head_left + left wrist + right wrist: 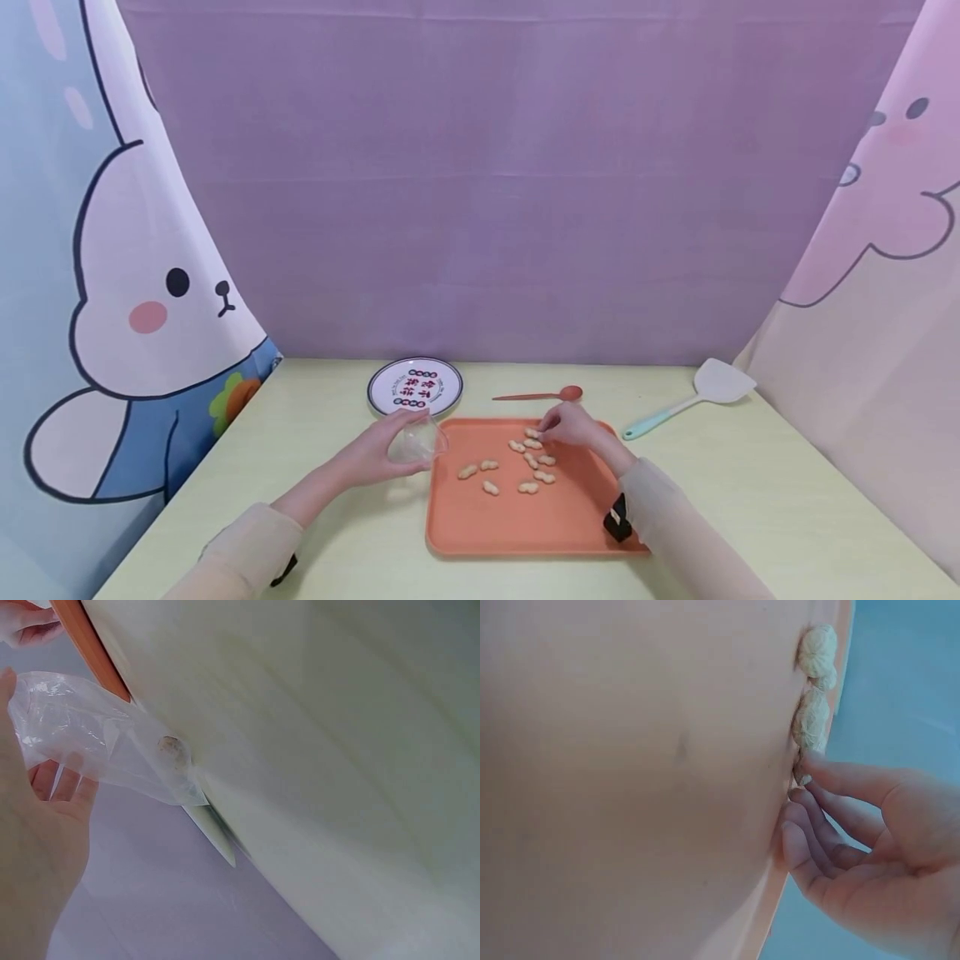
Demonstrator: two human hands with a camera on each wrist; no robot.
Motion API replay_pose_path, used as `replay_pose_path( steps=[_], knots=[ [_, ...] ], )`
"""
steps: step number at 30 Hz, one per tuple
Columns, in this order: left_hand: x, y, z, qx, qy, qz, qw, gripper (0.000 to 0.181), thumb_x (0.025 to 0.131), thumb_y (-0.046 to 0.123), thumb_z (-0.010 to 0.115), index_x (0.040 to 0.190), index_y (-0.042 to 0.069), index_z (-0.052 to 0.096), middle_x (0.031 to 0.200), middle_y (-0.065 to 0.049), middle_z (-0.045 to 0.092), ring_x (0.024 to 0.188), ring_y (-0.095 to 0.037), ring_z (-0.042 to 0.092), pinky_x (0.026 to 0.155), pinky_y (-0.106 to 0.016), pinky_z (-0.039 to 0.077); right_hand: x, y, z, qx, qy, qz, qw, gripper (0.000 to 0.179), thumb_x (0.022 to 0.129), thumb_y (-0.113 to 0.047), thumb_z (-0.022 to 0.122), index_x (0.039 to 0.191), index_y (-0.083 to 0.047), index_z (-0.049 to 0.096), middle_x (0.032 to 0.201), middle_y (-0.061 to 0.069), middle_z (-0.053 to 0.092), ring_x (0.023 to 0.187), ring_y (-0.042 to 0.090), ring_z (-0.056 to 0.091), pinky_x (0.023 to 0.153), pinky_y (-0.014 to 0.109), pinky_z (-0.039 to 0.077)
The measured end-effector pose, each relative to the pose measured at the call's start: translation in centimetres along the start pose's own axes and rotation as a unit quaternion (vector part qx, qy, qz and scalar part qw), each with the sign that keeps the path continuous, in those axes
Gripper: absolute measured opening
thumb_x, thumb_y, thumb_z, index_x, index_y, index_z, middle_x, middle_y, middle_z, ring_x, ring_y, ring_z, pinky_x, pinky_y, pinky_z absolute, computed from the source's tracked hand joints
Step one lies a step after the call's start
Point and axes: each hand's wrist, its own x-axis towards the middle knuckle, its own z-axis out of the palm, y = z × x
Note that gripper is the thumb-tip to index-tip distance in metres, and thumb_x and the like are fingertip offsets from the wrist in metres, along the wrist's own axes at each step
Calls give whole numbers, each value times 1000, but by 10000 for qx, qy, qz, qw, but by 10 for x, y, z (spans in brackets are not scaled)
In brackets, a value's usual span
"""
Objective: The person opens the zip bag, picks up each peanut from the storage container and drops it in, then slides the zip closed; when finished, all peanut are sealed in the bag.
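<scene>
In the head view my left hand (375, 450) grips a clear plastic bag (417, 440) between thumb and fingers, over the tray's left edge. Something small and brownish shows in the bag's low end in the left wrist view. My right hand (572, 427) is at the far side of the orange tray (480, 529), its fingertips pinching a peanut (804, 778) that they mostly hide. Two more unshelled peanuts (811, 720) lie right beside those fingertips in the right wrist view. Several other peanuts (528, 487) are scattered over the tray.
Behind the tray lie a round white plate (386, 392) with printed characters and a red spoon (572, 392). A spatula (722, 382) with a mint handle rests to the right. A purple curtain (480, 208) hangs along the table's back edge.
</scene>
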Motion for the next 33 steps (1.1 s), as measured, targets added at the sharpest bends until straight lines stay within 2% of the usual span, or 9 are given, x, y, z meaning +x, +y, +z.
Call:
replay_pose_path(
  steps=[6,10,14,19,23,26,31,33],
  knots=[
    [0,0,-1,32,-17,-46,10000,73,73,32,79,133,5,49,130,-9,56,120,-27,52,101,-45,44,-2,1,-1,199,-171,43,9996,13,89,-11,63,93,-2,71,73,7,66,57,10,45,55,23,39],
    [-1,1,-2,21,-22,-66,10000,74,74,33,79,134,5,48,130,-9,56,121,-27,52,101,-46,44,-2,1,-1,132,-194,2,9997,12,87,-12,65,94,-3,71,79,3,67,63,10,51,58,23,42],
    [0,0,-3,9,-12,-66,10000,74,74,33,79,134,5,48,130,-8,56,120,-26,52,101,-46,44,-2,1,0,130,-161,87,9997,9,86,-12,67,90,-5,71,77,1,67,63,10,51,58,24,43],
    [0,0,-2,1,5,-41,10000,73,74,32,79,134,6,48,129,-7,56,119,-26,53,100,-46,45,-3,4,-2,201,-102,-7,9997,8,84,-11,69,88,-4,71,78,2,66,65,10,53,59,24,45],
    [-1,-1,-2,-7,-11,-33,10000,72,73,31,79,134,6,49,129,-8,56,120,-26,53,100,-46,45,-5,4,-6,405,-79,-89,9991,10,84,-11,69,89,-2,69,76,6,66,64,17,59,58,27,49],
    [-1,-1,-2,-21,-18,-8,10000,72,73,31,79,133,5,49,130,-8,56,120,-27,52,100,-46,45,-8,-1,-10,516,13,-289,9983,12,86,-10,66,91,0,68,78,9,66,65,21,61,58,29,51],
    [-1,1,-3,-63,25,-26,10000,72,74,32,79,133,4,49,131,-10,55,121,-28,51,101,-47,44,-12,-13,-14,375,431,-1049,9928,17,91,-15,61,94,0,69,82,10,67,70,16,59,60,30,50],
    [-1,1,-4,-72,23,-60,10000,72,74,32,79,133,6,49,132,-9,54,122,-28,50,101,-47,44,-12,-22,-13,385,563,-958,9931,17,91,-13,61,95,1,68,83,11,66,70,16,59,60,29,49]
  ],
)
